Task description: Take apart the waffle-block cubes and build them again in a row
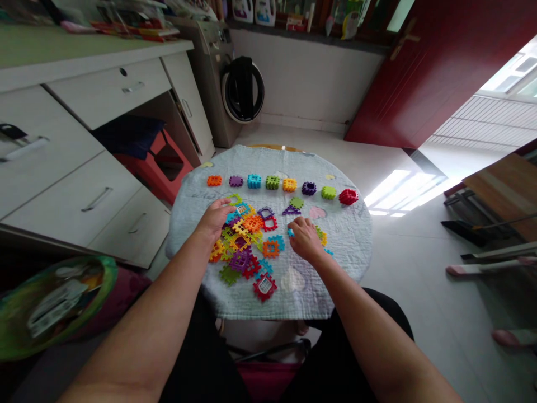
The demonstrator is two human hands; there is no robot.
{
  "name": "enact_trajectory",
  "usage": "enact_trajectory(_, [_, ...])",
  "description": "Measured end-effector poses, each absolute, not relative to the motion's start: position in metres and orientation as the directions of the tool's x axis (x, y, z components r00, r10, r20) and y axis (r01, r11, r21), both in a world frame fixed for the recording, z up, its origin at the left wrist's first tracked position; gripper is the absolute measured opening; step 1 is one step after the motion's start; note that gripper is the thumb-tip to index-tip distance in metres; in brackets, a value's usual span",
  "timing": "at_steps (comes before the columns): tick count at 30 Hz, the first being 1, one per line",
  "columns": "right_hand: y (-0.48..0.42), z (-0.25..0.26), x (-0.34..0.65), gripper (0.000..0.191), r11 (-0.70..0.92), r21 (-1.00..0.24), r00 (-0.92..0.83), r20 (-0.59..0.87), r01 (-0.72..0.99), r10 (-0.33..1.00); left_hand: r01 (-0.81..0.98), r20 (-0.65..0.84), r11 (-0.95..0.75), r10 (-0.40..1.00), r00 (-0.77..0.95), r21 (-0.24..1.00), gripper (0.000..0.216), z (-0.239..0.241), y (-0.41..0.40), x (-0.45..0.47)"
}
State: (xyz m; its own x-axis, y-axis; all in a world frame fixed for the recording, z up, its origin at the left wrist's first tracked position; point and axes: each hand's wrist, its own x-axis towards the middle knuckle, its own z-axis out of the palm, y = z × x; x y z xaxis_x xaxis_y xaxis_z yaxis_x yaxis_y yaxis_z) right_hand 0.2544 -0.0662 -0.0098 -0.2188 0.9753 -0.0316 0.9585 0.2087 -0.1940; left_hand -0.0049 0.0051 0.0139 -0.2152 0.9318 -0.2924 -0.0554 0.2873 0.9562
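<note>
Forearms point(161, 296) reach over the table point(348, 257); toward its left edge, my left hand point(215, 217) meets the tile pile point(240, 242), grip unclear to me; my right hand point(304, 237) grasps a blue tile point(290, 232).

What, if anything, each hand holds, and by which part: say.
Right hand: seemingly a blue piece at the fingers, its gripped part hidden. Left hand: at the pile; any hold cannot be told.

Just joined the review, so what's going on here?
A person's left hand is at the edge of a mixed pile of plastic pieces. The right hand, over the cloth, appears to hold a blue piece. Beyond stands a row of eight small stacks, orange leftmost, red rightmost.
</note>
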Motion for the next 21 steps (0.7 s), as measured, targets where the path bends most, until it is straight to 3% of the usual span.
enact_trajectory(4, [-0.073,-0.013,0.236,0.038,0.332,-0.262,-0.360,-0.062,0.906,0.931,-0.043,-0.281,0.279,0.932,-0.229,0.959,0.043,0.016,0.004,-0.003])
enact_trajectory(9, [-0.073,-0.016,0.230,0.025,0.325,-0.259,-0.357,-0.089,0.910,0.930,-0.006,-0.259,0.265,0.937,-0.235,0.964,0.042,0.014,0.004,-0.001])
enact_trajectory(15, [-0.069,-0.008,0.236,0.014,0.280,-0.393,-0.351,-0.121,0.876,0.929,-0.037,-0.270,0.268,0.942,-0.197,0.963,0.044,0.012,0.005,-0.001])
enact_trajectory(21, [-0.072,-0.008,0.237,0.016,0.248,-0.309,-0.276,-0.049,0.918,0.960,-0.051,-0.272,0.267,0.944,-0.185,0.962,0.043,0.018,0.002,0.002])
